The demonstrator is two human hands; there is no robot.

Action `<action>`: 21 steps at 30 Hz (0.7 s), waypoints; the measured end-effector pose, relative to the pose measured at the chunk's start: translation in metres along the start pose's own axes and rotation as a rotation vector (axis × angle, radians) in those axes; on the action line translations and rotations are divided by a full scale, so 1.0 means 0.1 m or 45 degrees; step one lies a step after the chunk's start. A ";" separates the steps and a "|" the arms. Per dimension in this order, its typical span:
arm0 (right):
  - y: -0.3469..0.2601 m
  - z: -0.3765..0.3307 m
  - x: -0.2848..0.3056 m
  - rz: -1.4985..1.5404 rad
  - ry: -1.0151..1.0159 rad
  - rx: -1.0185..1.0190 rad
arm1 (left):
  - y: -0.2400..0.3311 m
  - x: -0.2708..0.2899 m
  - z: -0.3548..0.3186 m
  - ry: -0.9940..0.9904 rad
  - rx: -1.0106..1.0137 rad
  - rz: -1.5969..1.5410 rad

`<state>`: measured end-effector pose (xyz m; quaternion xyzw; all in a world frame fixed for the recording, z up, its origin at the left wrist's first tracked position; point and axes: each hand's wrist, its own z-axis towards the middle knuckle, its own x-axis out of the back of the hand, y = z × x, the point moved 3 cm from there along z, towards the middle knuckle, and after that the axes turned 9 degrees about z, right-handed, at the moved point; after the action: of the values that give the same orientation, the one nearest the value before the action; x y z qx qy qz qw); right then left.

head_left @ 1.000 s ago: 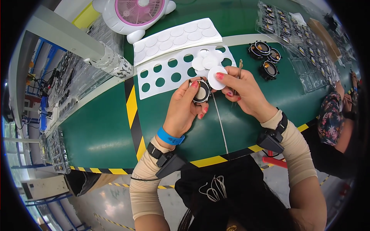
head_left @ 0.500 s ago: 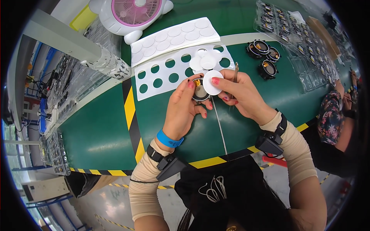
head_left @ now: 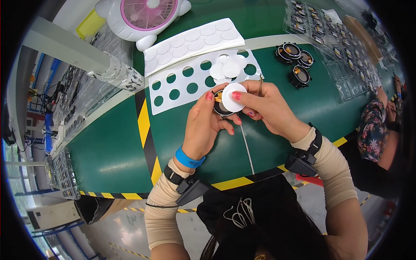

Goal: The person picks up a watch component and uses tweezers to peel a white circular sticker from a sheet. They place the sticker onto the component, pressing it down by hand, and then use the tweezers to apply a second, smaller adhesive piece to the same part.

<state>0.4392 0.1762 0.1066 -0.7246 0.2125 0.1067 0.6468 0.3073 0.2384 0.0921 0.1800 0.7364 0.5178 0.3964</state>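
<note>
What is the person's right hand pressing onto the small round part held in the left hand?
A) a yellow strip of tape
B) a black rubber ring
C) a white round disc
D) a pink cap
C: the right hand holds a white round disc against the round part gripped by the left hand.

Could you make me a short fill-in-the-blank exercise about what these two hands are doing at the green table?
1. The left hand holds a small round ____ part.
2. The right hand presses a round ____ disc onto that part.
3. Behind the hands lies a white sheet full of round ____.
4. At the far edge of the table stands a fan with a ____ grille.

Missing words: black; white; holes; pink
</note>
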 end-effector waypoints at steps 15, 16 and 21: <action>0.03 0.01 -0.01 -0.009 -0.004 0.043 | -0.05 0.04 0.00 0.096 -0.105 0.255; 0.03 0.01 -0.01 -0.004 -0.011 0.049 | -0.04 0.03 -0.01 0.095 -0.105 0.255; 0.04 0.03 0.01 0.010 0.012 0.021 | -0.05 -0.02 -0.02 0.085 -0.054 0.122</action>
<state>0.4385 0.1785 0.1027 -0.7188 0.2193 0.1040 0.6514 0.3071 0.2337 0.0885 0.1894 0.7286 0.5574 0.3502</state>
